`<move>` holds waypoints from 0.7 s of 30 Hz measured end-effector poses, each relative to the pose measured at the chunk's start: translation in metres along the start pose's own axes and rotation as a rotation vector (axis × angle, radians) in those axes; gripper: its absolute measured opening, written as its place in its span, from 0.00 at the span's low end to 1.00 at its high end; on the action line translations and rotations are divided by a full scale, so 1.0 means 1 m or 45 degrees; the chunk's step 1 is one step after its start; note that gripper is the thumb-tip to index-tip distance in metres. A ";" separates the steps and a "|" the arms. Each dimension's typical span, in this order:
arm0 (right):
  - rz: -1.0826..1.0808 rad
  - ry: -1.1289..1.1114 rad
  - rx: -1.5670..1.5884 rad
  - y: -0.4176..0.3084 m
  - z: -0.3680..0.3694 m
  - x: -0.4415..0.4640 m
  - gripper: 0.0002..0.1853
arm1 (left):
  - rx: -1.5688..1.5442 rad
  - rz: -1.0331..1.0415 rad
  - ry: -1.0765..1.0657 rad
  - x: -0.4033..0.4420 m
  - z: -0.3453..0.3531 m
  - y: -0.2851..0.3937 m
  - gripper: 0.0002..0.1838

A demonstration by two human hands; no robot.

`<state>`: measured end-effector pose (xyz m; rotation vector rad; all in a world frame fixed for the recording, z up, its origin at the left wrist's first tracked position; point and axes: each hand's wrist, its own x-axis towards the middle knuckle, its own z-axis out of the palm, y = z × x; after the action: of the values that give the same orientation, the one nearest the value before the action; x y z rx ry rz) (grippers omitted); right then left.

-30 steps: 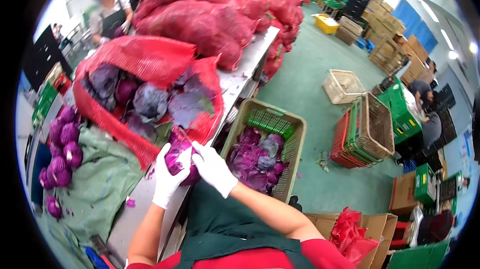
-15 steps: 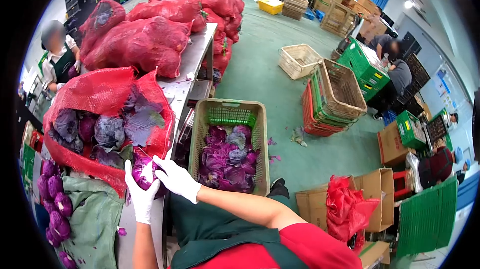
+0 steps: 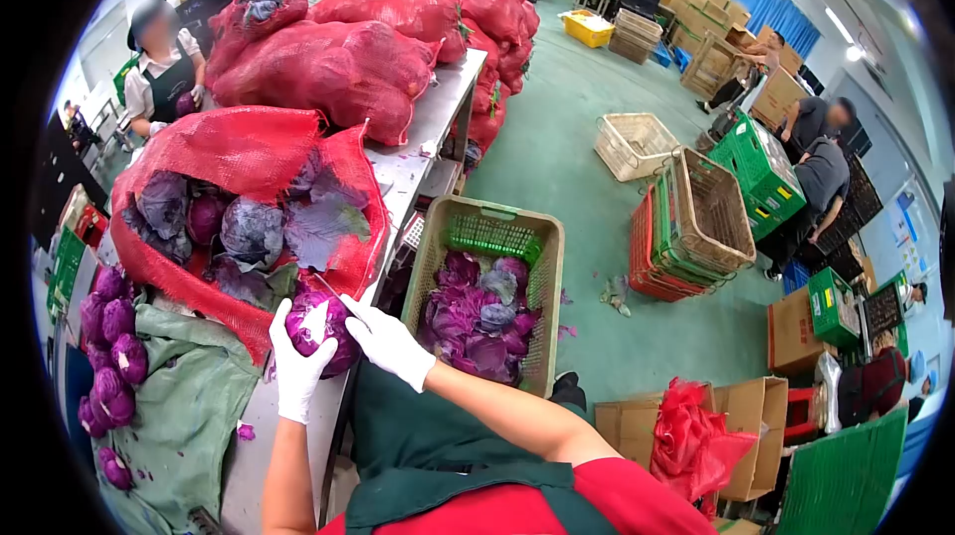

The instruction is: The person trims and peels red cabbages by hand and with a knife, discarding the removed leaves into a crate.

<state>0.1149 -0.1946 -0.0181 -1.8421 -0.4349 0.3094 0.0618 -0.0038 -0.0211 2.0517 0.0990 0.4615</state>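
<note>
My left hand [image 3: 297,368], in a white glove, is closed around the side of a purple cabbage [image 3: 343,344] at the table's edge. A pale cut patch shows on the cabbage. My gloved right hand [image 3: 391,344] is closed on a knife [image 3: 327,284]; only its thin blade shows, pointing up and left above the cabbage, and the handle is hidden in the glove. Just beyond lies an opened red mesh sack [image 3: 214,142] with several dark-leaved cabbages [image 3: 252,232] in it. Trimmed cabbages [image 3: 117,356] are lined up on the left.
A plastic crate [image 3: 552,336] of loose purple leaves [image 3: 473,326] stands right of the metal table [image 3: 261,455]. Full red sacks [image 3: 318,78] are piled at the far end. A co-worker [image 3: 164,68] stands across the table. Stacked crates [image 3: 691,222] and cardboard boxes [image 3: 746,426] are at right.
The view has shifted, so most things sit farther right and the crate slightly lower. Both hands stay at the cabbage, with the right hand slightly farther from it. The co-worker across the table shows more fully.
</note>
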 end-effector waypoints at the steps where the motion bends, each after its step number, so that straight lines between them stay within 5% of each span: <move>1: -0.059 0.044 -0.040 0.001 0.003 0.000 0.27 | -0.127 -0.049 -0.006 0.001 -0.001 0.001 0.55; 7: -0.127 0.003 -0.148 0.017 -0.007 0.011 0.26 | 0.081 0.045 0.002 0.003 -0.002 -0.007 0.59; 11: 0.085 -0.004 0.044 -0.005 -0.031 0.007 0.23 | 0.045 0.029 -0.043 0.001 -0.006 0.002 0.58; 19: -0.074 0.228 -0.293 0.005 -0.054 0.017 0.21 | 0.118 0.041 -0.060 0.004 -0.007 -0.003 0.57; 21: 0.067 0.149 -0.318 0.011 -0.070 0.020 0.17 | 0.074 0.038 -0.042 0.005 -0.006 -0.004 0.57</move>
<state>0.1635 -0.2486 -0.0069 -2.1065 -0.3564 0.1875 0.0645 0.0043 -0.0200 2.1194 0.0627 0.4477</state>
